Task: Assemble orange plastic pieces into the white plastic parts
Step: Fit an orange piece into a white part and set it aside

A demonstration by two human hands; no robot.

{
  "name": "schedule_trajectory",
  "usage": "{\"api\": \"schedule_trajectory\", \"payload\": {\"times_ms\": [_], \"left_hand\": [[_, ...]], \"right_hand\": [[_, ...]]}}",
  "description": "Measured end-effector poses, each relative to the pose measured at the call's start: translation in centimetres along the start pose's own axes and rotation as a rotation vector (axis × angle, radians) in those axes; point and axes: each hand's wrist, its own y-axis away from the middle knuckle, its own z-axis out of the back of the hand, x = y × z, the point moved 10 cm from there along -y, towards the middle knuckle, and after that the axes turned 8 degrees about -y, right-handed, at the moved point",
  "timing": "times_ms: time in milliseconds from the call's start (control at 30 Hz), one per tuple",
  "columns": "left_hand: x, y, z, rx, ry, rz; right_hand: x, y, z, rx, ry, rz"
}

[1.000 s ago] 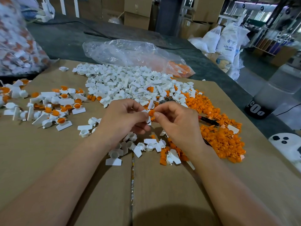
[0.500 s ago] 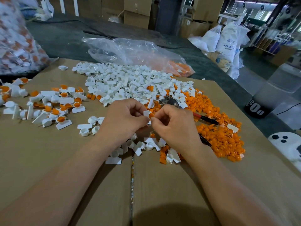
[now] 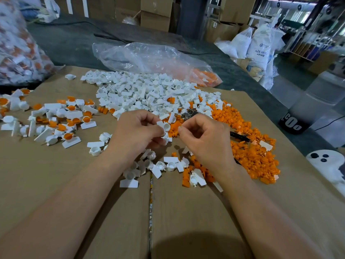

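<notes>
My left hand (image 3: 136,133) pinches a white plastic part (image 3: 164,126) between thumb and fingers, its round cup facing up; a second white part (image 3: 167,139) shows just below in the same hand. My right hand (image 3: 203,139) hovers a little to the right of it, fingers curled and thumb against forefinger; nothing shows in that pinch. Loose orange pieces (image 3: 248,154) are heaped on the cardboard to the right. A large heap of white parts (image 3: 141,94) lies behind my hands. Several white parts (image 3: 160,165) are scattered under my wrists.
White parts fitted with orange pieces (image 3: 61,122) are spread at the left. A clear plastic bag (image 3: 149,60) lies at the back and a filled bag (image 3: 16,49) at the far left. A black-handled tool (image 3: 240,137) rests in the orange heap. The cardboard (image 3: 56,184) covers the table.
My hands have drawn slightly apart. The orange piece seen between my fingertips earlier is no longer visible, and the white part's cup now faces up.
</notes>
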Motion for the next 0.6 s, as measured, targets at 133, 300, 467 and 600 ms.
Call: {"api": "schedule_trajectory", "payload": {"times_ms": [133,300,467,600], "left_hand": [[0.1,-0.1,0.1,-0.011,-0.016,0.004],[0.2,-0.1,0.1,-0.02,-0.032,0.008],[0.2,-0.1,0.1,-0.016,-0.026,0.002],[0.1,-0.1,0.1,-0.01,-0.023,-0.004]], "right_hand": [[-1.3,-0.2,0.0,0.036,0.071,-0.078],[-3.0,-0.8,2.9,-0.099,0.103,-0.181],[-5.7,-1.4,5.0,-0.135,0.19,-0.305],[-7.8,-1.7,5.8,-0.08,0.378,-0.371]]}}
